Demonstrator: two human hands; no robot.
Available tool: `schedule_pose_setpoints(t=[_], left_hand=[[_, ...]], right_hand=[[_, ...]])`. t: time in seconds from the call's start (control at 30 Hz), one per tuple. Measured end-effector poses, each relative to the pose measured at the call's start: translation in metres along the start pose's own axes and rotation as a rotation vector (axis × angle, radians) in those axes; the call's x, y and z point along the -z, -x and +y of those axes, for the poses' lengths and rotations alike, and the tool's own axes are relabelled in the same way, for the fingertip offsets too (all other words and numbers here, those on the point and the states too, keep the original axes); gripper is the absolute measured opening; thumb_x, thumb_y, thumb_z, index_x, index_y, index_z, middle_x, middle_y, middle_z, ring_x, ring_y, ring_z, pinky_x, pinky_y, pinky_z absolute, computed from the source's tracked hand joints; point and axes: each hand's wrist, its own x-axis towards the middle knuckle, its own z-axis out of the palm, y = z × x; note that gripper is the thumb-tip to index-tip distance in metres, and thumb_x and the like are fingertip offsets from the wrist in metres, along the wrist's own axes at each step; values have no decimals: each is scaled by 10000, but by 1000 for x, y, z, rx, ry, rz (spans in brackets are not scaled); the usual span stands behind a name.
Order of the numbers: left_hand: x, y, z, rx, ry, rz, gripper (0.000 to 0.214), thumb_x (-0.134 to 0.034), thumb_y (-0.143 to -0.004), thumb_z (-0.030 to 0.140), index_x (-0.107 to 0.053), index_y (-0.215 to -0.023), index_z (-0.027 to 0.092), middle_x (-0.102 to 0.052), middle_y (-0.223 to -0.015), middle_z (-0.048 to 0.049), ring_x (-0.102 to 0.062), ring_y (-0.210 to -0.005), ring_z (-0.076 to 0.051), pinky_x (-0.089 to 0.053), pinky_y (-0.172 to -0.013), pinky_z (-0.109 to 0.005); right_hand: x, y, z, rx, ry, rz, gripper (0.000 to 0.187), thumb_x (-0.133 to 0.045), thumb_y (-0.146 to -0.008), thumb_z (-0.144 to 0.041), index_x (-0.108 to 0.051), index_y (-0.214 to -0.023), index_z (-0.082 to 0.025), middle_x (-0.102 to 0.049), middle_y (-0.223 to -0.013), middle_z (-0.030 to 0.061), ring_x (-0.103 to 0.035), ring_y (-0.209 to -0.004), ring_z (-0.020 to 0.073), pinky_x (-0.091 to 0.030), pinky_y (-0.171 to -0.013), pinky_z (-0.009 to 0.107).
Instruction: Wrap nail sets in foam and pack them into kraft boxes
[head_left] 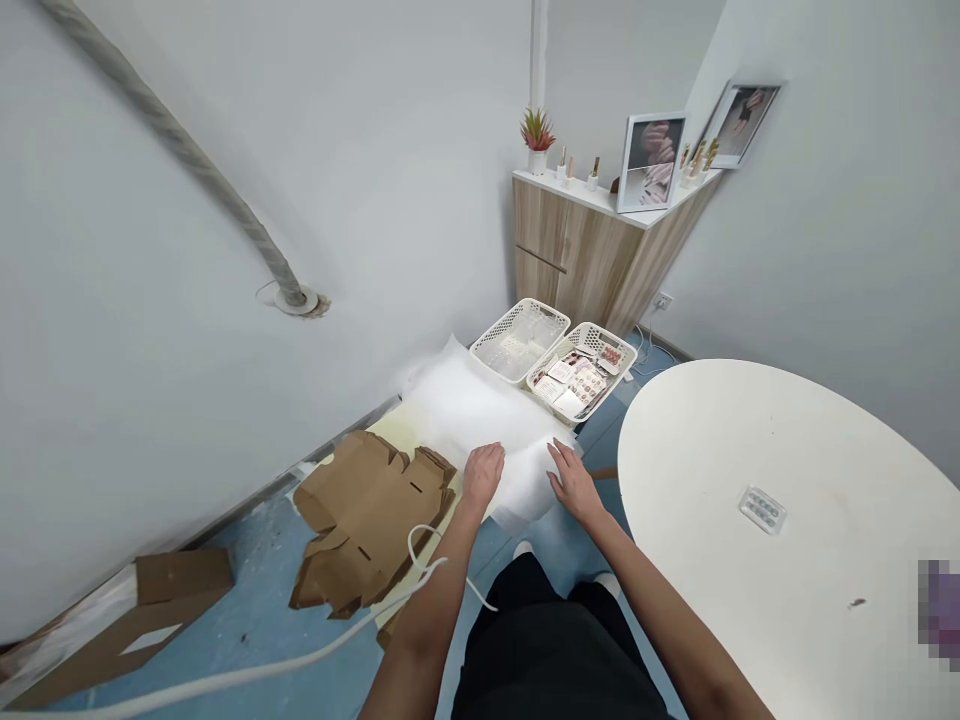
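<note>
White foam sheets [480, 395] lie in a pile in front of me, below two baskets. My left hand [484, 474] is at the pile's near left part, its fingers bent and pressed together on a sheet; the fingertips are partly hidden. Over the right edge of the same pile is my right hand [572, 482], with thumb and fingers apart and nothing held. Flattened brown cardboard boxes [367, 510] lie in a stack just left of my left hand.
One white basket [481, 358] has clear plastic pieces; another basket [624, 378] holds cards and small packs. To my right stands a round white table [697, 440] with a small clear case [763, 510]. A white cable [300, 662] crosses near my left arm. A cabinet [577, 240] fills the corner.
</note>
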Motion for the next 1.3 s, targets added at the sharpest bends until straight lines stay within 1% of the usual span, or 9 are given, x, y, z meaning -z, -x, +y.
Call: schedule_pose_setpoints(t=[0.1,0.17,0.37,0.5,0.63,0.8,1.0,1.17,1.3], left_hand=[[12,3,10,-91,20,-30,297,-371,-973,181,-651,-1066,210,-700,-1145,-67,-639,-1067,-220,-487,-948,-415],[15,5,15,-103,27,-36,288,-383,-965,161,-656,-1042,212,-709,-1119,-64,-649,-1042,-219,-496,-925,-408],[3,18,19,-92,91,-52,260,-426,-955,183,-677,-1010,228,-727,-1091,-53,-675,-1002,-217,-520,-894,-392],[-9,28,17,-26,129,-84,253,-442,-953,221,-687,-1014,219,-728,-1101,-53,-679,-1008,-220,-529,-909,-399],[-12,37,13,29,194,-155,242,-489,-940,292,-692,-1048,218,-721,-1136,-54,-677,-1034,-223,-529,-938,-394],[-3,46,9,119,333,-219,379,-605,-866,468,-676,-1151,230,-697,-1203,-46,-645,-1128,-243,-507,-999,-385],[2,47,-1,184,441,-304,338,-457,-934,357,-700,-1118,213,-695,-1208,-44,-639,-1146,-229,-494,-1014,-375],[12,34,4,134,415,-190,285,-467,-928,307,-704,-1057,216,-734,-1102,-56,-684,-1033,-229,-535,-947,-401],[33,11,33,-19,402,2,287,-428,-962,288,-668,-1105,221,-721,-1089,-61,-676,-1018,-206,-547,-922,-383]], right_hand=[[5,-11,-13,-5,1,9,615,-386,-955,-235,-187,-1536,-197,-337,-1535,140,-338,-1382,287,-405,-1073,492],[6,-14,-15,1,-2,-6,588,-413,-949,-222,-259,-1516,-195,-346,-1535,129,-327,-1391,281,-411,-1075,473],[-4,-16,-5,86,-49,-129,385,-471,-934,-184,-569,-1306,-190,-548,-1389,109,-459,-1310,245,-446,-1044,421],[-13,-20,-4,48,-39,-253,258,-464,-940,-174,-678,-1083,-190,-684,-1173,90,-589,-1137,214,-478,-958,344],[-19,-24,-8,0,4,-331,271,-415,-964,-196,-685,-948,-210,-715,-957,66,-626,-965,201,-482,-834,289],[-22,-27,-12,1,31,-360,273,-411,-948,-156,-680,-952,-202,-705,-959,76,-606,-980,202,-456,-842,277],[-26,-29,-14,-34,24,-432,290,-389,-949,-149,-676,-975,-178,-693,-974,91,-598,-1012,210,-460,-882,297],[-32,-22,-12,-33,3,-268,361,-505,-879,-150,-609,-1225,-167,-586,-1313,149,-463,-1288,295,-406,-1052,461],[-24,-16,-2,-96,-21,-6,486,-525,-868,-160,-510,-1354,-174,-455,-1454,167,-346,-1384,331,-388,-1072,540]])
